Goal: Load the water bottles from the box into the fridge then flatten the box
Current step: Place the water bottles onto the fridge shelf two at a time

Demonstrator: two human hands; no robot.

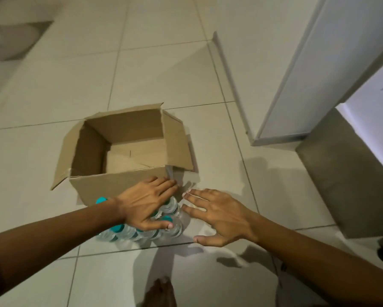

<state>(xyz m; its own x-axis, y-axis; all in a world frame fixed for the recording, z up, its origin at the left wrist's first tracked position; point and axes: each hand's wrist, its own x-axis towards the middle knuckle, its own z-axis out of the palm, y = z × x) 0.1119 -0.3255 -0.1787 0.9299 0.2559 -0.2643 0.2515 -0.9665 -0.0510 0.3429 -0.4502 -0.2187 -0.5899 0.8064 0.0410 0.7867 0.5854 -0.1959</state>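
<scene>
Clear bottles [128,234] | part-hidden under left hand [149,203] | count unclear

The one camera sits on my head and looks steeply down and forward at the tiled floor [53,96] in front of me. It is a wide lens: tile lines bow outward toward the edges. My arms enter from the bottom corners, with my left hand [147,203] and right hand [217,214] near the middle, close below the lens. The open cardboard box [124,138] lies just beyond them, centred. A white door [314,69] leans in at the upper right. No second view overlaps.
</scene>
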